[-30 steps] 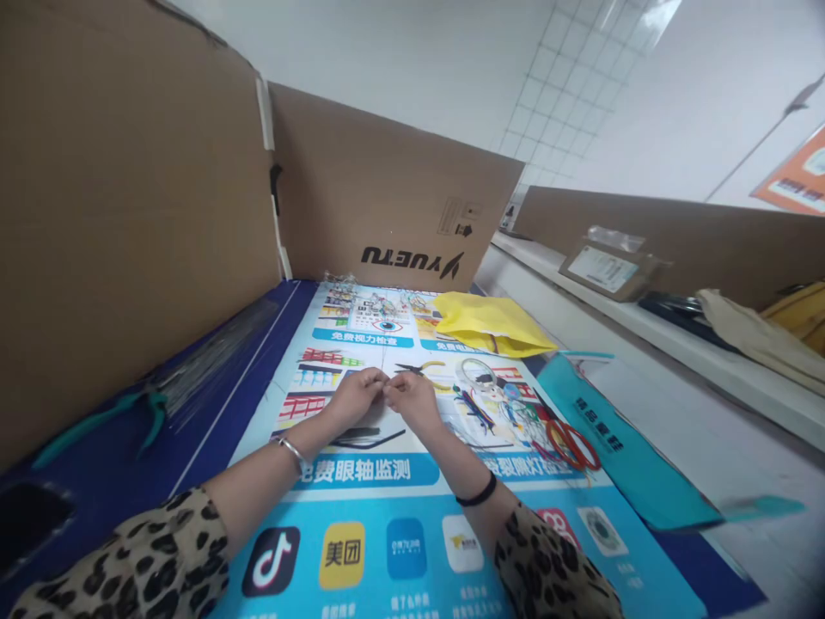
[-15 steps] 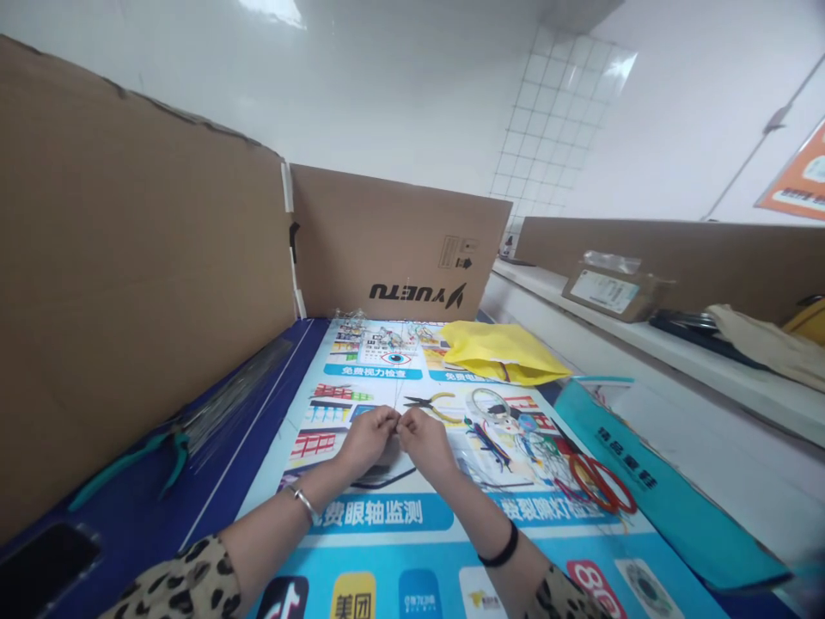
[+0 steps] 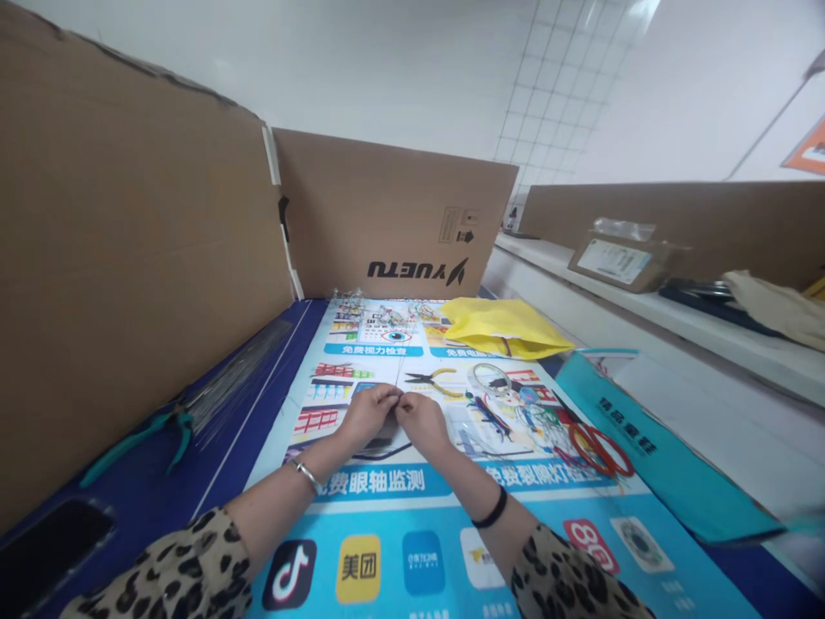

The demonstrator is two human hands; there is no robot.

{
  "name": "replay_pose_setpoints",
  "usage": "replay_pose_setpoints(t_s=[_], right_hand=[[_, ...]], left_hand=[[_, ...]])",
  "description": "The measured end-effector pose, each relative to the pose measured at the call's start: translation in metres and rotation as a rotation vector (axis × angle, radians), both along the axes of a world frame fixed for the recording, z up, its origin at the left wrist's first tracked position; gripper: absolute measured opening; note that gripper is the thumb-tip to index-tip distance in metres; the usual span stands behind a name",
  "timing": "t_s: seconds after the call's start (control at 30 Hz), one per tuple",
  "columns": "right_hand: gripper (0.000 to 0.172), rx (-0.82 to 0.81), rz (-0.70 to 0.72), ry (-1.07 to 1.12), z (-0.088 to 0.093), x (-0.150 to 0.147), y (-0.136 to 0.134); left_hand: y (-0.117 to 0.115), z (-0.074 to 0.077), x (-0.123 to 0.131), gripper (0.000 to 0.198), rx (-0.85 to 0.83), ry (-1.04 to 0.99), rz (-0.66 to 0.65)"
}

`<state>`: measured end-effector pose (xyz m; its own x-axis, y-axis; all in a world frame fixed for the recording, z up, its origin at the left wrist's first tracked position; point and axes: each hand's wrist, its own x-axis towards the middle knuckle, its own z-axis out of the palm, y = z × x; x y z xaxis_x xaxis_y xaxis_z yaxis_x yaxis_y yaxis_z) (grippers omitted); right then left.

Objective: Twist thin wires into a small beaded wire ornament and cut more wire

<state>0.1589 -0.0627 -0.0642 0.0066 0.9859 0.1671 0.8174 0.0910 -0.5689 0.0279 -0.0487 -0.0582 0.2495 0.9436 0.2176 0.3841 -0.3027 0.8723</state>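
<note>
My left hand (image 3: pixel 369 416) and my right hand (image 3: pixel 422 423) meet fingertip to fingertip above the middle of the printed sheet. Both are pinched closed. A thin wire (image 3: pixel 400 371) rises from between the fingertips; which hand grips it I cannot tell. Just beyond my right hand lie pliers with yellow handles (image 3: pixel 444 383), their dark jaws pointing left. Coils and bundles of coloured wire (image 3: pixel 493 414) spread to the right of them, with a red-handled tool or loop (image 3: pixel 599 451) at the far edge.
Green-handled pliers (image 3: pixel 174 423) and a bundle of thin straight wires (image 3: pixel 241 374) lie at left, near a dark phone (image 3: pixel 55 550). Cardboard walls (image 3: pixel 387 215) stand at left and back. A yellow bag (image 3: pixel 506 327) and teal box (image 3: pixel 663 451) are right.
The camera view has tilted down a little, so the scene sits higher. My hands remain together at the wire, with little visible change in their pinch.
</note>
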Motion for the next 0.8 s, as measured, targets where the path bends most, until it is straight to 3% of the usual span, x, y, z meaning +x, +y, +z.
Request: replay_pose_setpoints(t_s=[0.3,0.5,0.63,0.8], right_hand=[[0.020,-0.004,0.037,-0.085,0.005,0.001,-0.002],[0.021,-0.020,0.189,-0.182,0.020,0.006,-0.010],[0.021,-0.035,0.193,-0.291,0.042,0.023,-0.009],[0.028,-0.003,-0.082,-0.419,0.092,0.097,-0.013]], left_hand=[[-0.001,-0.001,0.000,0.021,-0.007,-0.048,-0.038],[0.000,-0.004,-0.001,0.021,0.002,-0.065,-0.057],[-0.004,0.002,0.001,0.022,-0.029,0.032,-0.048],[-0.006,0.003,0.001,0.024,-0.048,0.074,-0.075]])
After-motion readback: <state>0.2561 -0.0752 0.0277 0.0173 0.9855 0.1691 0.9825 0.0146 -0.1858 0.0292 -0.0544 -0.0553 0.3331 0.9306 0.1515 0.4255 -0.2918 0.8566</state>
